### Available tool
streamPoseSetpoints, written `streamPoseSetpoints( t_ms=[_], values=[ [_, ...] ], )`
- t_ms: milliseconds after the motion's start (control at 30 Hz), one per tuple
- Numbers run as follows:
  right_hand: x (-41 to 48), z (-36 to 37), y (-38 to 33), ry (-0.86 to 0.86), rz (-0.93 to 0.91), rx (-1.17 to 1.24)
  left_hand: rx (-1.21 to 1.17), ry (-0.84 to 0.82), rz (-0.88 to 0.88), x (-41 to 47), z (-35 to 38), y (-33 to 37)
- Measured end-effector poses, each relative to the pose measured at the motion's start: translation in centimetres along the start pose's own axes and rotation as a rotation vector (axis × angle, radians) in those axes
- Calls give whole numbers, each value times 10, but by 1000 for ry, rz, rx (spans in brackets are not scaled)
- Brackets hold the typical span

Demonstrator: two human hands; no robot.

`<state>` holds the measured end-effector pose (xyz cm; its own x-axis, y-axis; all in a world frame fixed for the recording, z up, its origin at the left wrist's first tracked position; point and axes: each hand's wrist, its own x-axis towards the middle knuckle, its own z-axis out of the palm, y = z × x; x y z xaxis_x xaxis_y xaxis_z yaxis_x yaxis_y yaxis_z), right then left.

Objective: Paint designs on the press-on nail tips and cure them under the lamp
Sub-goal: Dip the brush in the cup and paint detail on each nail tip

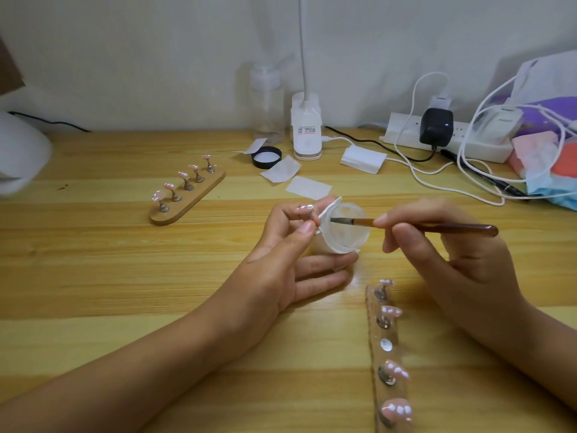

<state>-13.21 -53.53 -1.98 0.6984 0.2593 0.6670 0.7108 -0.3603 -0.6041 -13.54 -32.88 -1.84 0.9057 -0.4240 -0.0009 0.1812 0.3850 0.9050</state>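
- A pink nail tip point(305, 208) with white dots along its edge sits on a small peg above the middle of the desk point(125, 276). The left hand point(281, 264) pinches the peg between thumb and forefinger.
- The left hand's other fingers point(324, 279) lie stretched out and slightly spread, under and beside a small clear jar point(346, 242).
- The jar is tilted with its mouth towards the camera and touches the left hand. I cannot tell whether it also rests on the desk.
- The right hand point(452, 254) pinches a brown-handled brush point(437, 228) between thumb and forefinger, just behind the metal collar, with its other fingers curled. The dark bristles reach into the jar's mouth.
- In front of the right hand, a clear holder strip point(395, 351) lies on the desk. It carries four more dotted pink tips and one bare peg in the middle.
- Further off to the left, a wooden holder point(199, 195) carries five pink tips on pegs.
- Beyond the hands lie white wipes point(308, 188) and a black lid point(267, 157).
- By the wall stand a clear bottle point(268, 104) and a white clip lamp point(306, 129).
- To the right is a power strip point(452, 142) with plugs and white cables.
- At the left edge is a white rounded object point(18, 151), too blurred to name.
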Motion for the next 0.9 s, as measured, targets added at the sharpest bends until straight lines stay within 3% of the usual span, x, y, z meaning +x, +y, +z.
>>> streamPoseSetpoints(
  t_ms=[367, 633, 900],
  values=[
    [1, 1, 4, -29, 5, -48, 41, 7, 33, 0, 1, -3],
    [8, -7, 14, 236, 181, 301, -58, -8, 3, 2, -6, -3],
    [10, -10, 18, 307, 233, 352, -171, 6, -31, 2, -6, 1]
  ],
)
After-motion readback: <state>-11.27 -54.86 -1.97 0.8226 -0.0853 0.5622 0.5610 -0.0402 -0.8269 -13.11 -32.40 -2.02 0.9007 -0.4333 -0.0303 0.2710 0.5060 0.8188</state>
